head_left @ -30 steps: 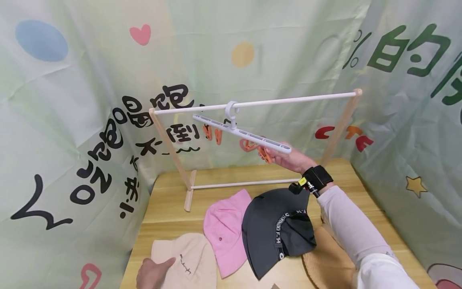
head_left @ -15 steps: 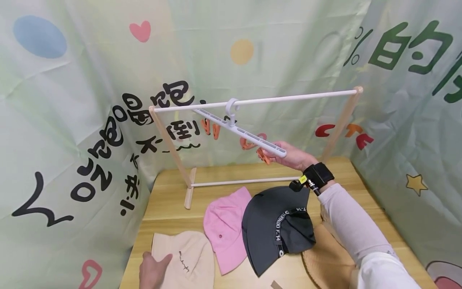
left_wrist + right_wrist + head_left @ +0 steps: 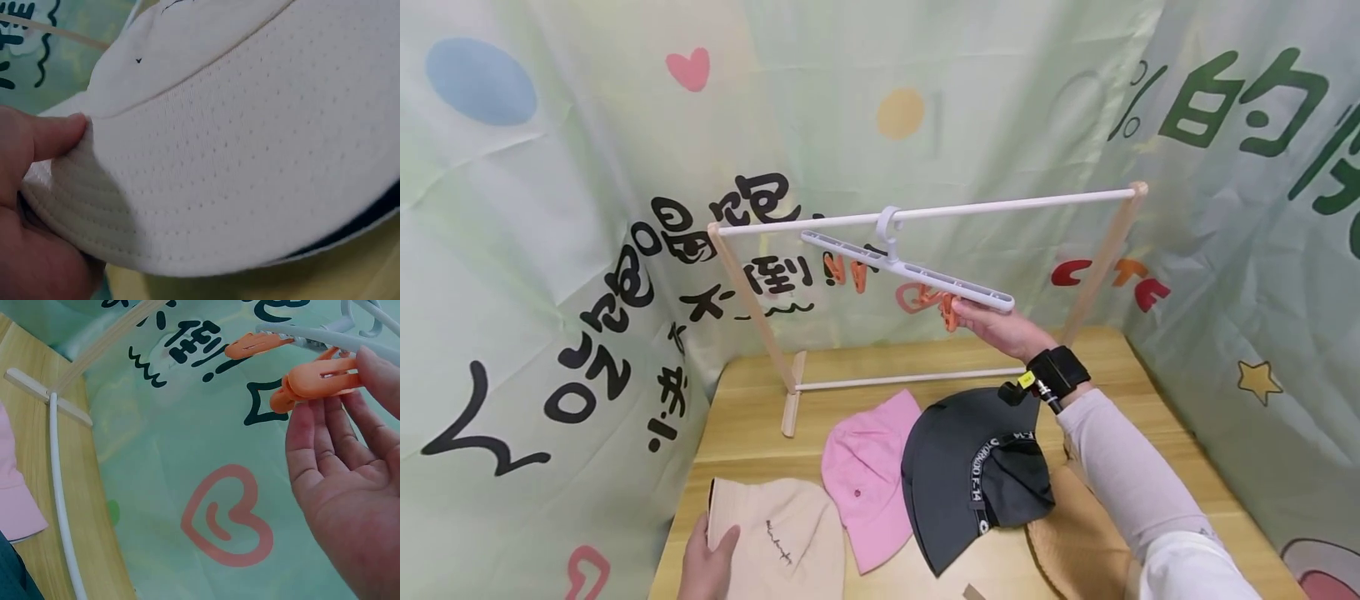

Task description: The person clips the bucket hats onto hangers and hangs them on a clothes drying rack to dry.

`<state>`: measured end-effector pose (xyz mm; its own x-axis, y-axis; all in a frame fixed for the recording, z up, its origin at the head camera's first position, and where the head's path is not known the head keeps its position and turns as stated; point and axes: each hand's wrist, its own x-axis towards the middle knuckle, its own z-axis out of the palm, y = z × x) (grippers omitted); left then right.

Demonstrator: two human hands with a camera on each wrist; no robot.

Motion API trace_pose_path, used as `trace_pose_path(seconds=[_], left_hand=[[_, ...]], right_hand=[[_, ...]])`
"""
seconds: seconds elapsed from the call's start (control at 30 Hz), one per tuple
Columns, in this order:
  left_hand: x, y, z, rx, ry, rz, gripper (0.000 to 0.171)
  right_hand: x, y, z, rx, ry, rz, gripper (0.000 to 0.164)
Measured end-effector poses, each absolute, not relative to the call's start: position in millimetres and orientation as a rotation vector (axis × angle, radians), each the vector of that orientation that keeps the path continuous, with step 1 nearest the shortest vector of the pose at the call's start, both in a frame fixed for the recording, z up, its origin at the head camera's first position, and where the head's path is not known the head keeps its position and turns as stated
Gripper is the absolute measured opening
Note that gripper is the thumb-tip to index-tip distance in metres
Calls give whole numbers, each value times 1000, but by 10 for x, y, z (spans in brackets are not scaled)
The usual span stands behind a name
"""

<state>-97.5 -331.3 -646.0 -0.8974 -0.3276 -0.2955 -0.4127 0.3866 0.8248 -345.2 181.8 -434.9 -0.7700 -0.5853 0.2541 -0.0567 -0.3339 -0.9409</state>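
Observation:
My left hand (image 3: 709, 557) grips the brim edge of a cream hat (image 3: 786, 533) at the front of the table. In the left wrist view the thumb (image 3: 59, 136) lies on top of the stitched brim (image 3: 206, 200), and the other fingers go underneath; dark lining shows below. Up at the rack, my right hand (image 3: 1003, 327) is at the right end of a pale lilac hanger (image 3: 917, 273). There it pinches an orange clip (image 3: 322, 378), thumb on one side and fingers on the other. Another orange clip (image 3: 256, 345) hangs beside it, and two more clips hang farther left.
The hanger hooks over the white top rod (image 3: 1015, 204) of a wooden-legged rack. On the table (image 3: 752, 450) lie a pink cap (image 3: 865, 483), a dark grey wide-brimmed hat (image 3: 947, 467) and a tan hat (image 3: 1078, 533), partly under my right arm. Printed cloth walls (image 3: 985, 125) surround the table.
The hanger's right end dipped toward me, then swung back up and right with my right hand. My left hand and the cream hat have shifted slightly left.

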Motion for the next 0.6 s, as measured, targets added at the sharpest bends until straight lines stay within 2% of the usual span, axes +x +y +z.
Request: trace_pose_path(seconds=[0.13,0.37,0.6], left_hand=[[-1031,-3309,-6320,-660,2529,1602,67],[-1065,-3249,-6022,-530,2557,1761,47],[-1084,-3217,-5785,-402,2674,1804,43]], right_hand=[[-3464,1812,-4354,-809,1575,-2191,39],[-3454,1801,-4398,-723,1696,-2203,41],[-3460,1771,-4425,-662,1741,-2272,27]])
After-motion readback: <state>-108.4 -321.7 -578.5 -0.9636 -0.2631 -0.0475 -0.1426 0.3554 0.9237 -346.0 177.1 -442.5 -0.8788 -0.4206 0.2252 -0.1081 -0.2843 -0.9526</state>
